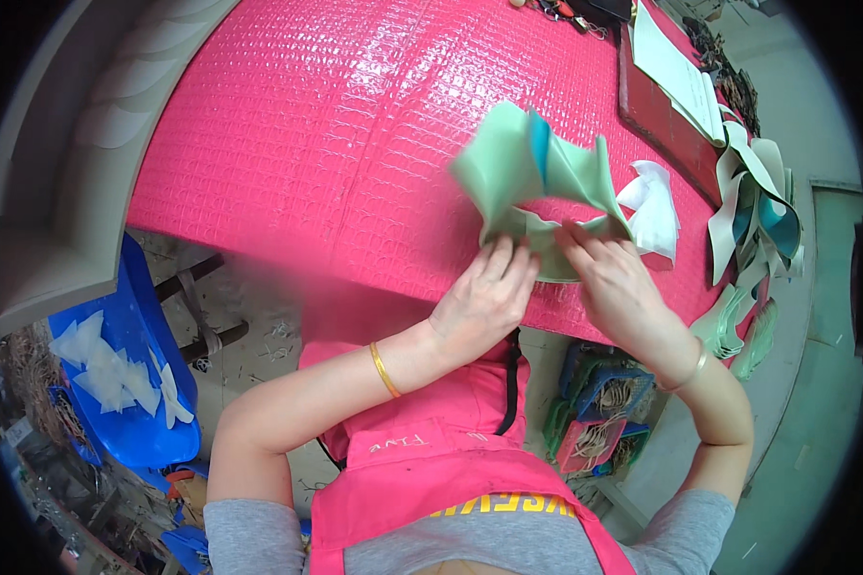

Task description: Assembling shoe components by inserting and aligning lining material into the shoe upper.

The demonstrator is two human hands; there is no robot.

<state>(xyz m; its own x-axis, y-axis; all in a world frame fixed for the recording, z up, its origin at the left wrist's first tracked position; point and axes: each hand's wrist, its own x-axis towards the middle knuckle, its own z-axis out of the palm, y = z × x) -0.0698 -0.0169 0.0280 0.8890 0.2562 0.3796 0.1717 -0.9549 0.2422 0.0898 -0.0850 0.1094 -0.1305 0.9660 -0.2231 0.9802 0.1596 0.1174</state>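
Above the near edge of the pink-covered table, I hold a mint-green, leather-like piece [503,168] that curves into a loose, open ring. A teal strip [540,153] shows at its far side, and its left side is smeared by motion. My left hand [494,287] pinches the near edge, its fingertips close together. Just to the right, my right hand [614,280] grips the same edge with bent fingers. The thumbs are mostly hidden. Beside the right hand, a crumpled white piece [650,206] lies on the table [297,125].
A notepad [676,72] rests on a dark red board [657,115] at the far right. Pale and green strips [758,192] hang off the right edge. A grey trough [67,192] borders the left; below are a blue chair [139,383] with white scraps and several small baskets [594,407].
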